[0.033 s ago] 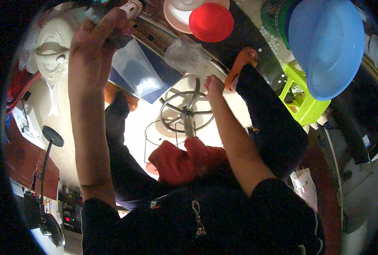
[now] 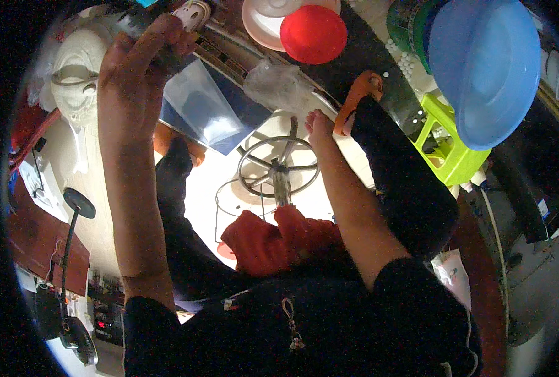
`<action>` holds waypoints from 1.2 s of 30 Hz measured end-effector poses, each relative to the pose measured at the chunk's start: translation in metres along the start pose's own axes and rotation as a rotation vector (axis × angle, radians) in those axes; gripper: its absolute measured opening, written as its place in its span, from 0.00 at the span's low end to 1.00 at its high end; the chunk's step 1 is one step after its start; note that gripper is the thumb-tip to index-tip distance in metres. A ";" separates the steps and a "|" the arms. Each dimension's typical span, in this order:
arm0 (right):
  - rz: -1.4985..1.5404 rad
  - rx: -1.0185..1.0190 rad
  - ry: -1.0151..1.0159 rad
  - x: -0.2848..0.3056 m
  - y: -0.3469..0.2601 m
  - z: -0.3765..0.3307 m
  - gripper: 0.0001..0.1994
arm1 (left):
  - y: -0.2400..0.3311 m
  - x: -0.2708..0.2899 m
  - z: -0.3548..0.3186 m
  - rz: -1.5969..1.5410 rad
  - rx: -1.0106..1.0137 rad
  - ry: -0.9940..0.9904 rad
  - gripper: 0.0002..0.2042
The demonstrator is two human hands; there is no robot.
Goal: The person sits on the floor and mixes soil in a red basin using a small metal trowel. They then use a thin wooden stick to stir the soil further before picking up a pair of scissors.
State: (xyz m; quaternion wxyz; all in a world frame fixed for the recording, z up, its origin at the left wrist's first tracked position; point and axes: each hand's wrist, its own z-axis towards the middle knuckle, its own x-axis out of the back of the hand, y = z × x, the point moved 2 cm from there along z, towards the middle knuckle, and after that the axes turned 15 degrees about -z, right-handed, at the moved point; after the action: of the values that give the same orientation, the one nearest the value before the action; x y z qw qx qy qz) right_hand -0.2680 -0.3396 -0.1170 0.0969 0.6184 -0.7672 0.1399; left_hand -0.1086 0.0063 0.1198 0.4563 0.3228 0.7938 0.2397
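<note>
My left hand (image 2: 132, 78) reaches to the far left, its fingers bent beside a round white piece with holes (image 2: 191, 15). Its fingertips are in shadow, and what they grip, if anything, is hidden. Lower and near the middle, my right hand (image 2: 319, 124) has its fingers drawn together, with nothing nameable visible in them. It is near a crumpled clear plastic bag (image 2: 273, 85) and an orange slipper (image 2: 358, 100). Between my hands, a clear plastic sleeve (image 2: 204, 103) lies on a dark blue flat surface (image 2: 245, 116).
A red bowl (image 2: 313, 34) overlaps a pale pink basin (image 2: 264, 22) at the far side. To the right, a large blue basin (image 2: 490, 75) rests by a lime-green stool (image 2: 446, 151). A spoked metal ring (image 2: 278, 166) is below, near red cloth (image 2: 260, 242).
The whole view has shifted very slightly. Both hands keep nearly the same place and pose.
</note>
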 end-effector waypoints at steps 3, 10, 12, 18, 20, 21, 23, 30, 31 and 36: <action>0.134 -0.030 -0.035 -0.018 -0.006 0.056 0.08 | -0.004 -0.007 -0.006 -0.125 -0.029 0.073 0.11; 0.094 -0.177 0.041 -0.049 -0.006 0.134 0.08 | -0.011 -0.020 -0.013 0.026 -0.112 0.099 0.15; -0.049 -0.037 0.100 -0.048 -0.008 0.122 0.09 | -0.015 -0.006 -0.022 0.121 -0.092 0.245 0.16; -1.027 0.706 0.603 -0.034 -0.045 0.056 0.12 | 0.011 -0.019 -0.033 0.114 -0.151 0.221 0.13; -1.279 0.964 0.695 -0.033 -0.057 0.030 0.12 | 0.019 -0.024 -0.040 0.134 -0.160 0.282 0.13; -1.384 1.113 0.741 -0.032 -0.062 0.016 0.13 | 0.021 -0.024 -0.041 0.110 -0.155 0.279 0.13; -1.518 1.421 0.882 -0.030 -0.069 -0.003 0.14 | 0.027 -0.027 -0.049 0.099 -0.121 0.260 0.13; -1.626 1.664 0.552 -0.007 -0.100 -0.030 0.17 | 0.043 -0.056 -0.092 0.075 0.008 0.330 0.16; -1.709 1.592 0.634 -0.008 -0.106 -0.032 0.19 | 0.043 -0.054 -0.096 0.052 -0.005 0.298 0.16; -1.944 1.447 0.895 0.010 -0.123 0.001 0.27 | 0.029 -0.035 -0.107 0.042 -0.024 0.203 0.14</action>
State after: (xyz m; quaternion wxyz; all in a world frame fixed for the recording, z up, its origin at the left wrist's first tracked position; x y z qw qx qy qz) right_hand -0.1498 -0.3729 -0.1026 0.0505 0.7309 0.3435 0.5876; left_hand -0.1815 -0.0083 0.2097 0.3720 0.3079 0.8262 0.2902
